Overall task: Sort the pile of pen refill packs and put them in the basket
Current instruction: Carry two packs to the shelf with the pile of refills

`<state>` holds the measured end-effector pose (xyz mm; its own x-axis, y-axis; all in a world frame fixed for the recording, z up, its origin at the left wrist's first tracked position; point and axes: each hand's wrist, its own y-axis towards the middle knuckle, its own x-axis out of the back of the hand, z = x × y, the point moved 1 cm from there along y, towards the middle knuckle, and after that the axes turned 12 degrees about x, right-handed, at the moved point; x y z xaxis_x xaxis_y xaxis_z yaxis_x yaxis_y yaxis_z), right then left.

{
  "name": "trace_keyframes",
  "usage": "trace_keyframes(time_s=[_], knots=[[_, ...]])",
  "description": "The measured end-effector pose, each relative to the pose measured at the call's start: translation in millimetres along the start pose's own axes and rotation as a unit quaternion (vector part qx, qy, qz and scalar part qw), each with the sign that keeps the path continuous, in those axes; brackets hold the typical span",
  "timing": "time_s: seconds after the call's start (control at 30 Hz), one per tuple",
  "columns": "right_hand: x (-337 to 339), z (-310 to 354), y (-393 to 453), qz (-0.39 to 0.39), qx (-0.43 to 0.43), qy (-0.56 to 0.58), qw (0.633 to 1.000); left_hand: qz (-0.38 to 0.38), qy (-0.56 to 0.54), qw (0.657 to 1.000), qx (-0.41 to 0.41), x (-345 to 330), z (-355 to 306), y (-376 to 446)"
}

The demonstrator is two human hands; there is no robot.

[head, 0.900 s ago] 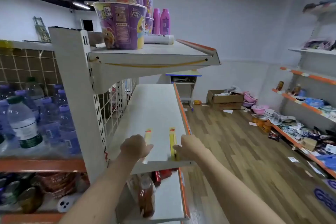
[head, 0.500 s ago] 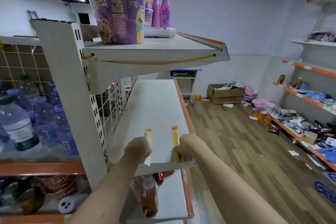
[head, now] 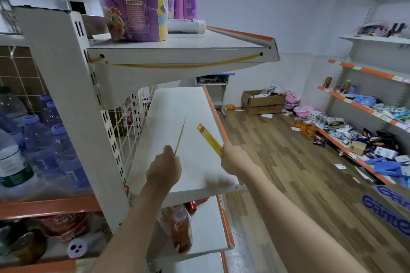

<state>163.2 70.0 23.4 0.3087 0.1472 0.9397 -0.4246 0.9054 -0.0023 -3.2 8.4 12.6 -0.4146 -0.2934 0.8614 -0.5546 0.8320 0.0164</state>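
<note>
Item: two pen refill packs, both off white shelf [head: 184, 106]. My left hand [head: 163, 167] pinches edge-on pack [head: 180, 136]; my right hand [head: 233, 158] pinches yellow pack [head: 209, 138]. Long axes run up-away from hands. No basket in view

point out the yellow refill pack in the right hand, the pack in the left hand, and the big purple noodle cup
yellow refill pack [head: 209, 139], head view, middle of its flat yellow face
edge-on pack [head: 180, 136], head view, midway along its thin edge
purple noodle cup [head: 133, 4], head view, centre of its printed side

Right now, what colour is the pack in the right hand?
Yellow with a red tab at its top end: the refill pack in the right hand, head view.
</note>
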Motion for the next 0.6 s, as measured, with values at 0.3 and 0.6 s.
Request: trace_keyframes(time_s=[0.3, 0.6], knots=[[-1.3, -59.3, -114.4, -0.206, -0.071, 0.131, 0.967, 0.041, -0.237, 0.970, -0.039, -28.6, -32.4, -86.0], [9.4, -174.1, -208.1, -0.282, -0.198, 0.113, 0.932, 0.112, -0.225, 0.958, -0.134, -107.3, -116.6, -150.0]])
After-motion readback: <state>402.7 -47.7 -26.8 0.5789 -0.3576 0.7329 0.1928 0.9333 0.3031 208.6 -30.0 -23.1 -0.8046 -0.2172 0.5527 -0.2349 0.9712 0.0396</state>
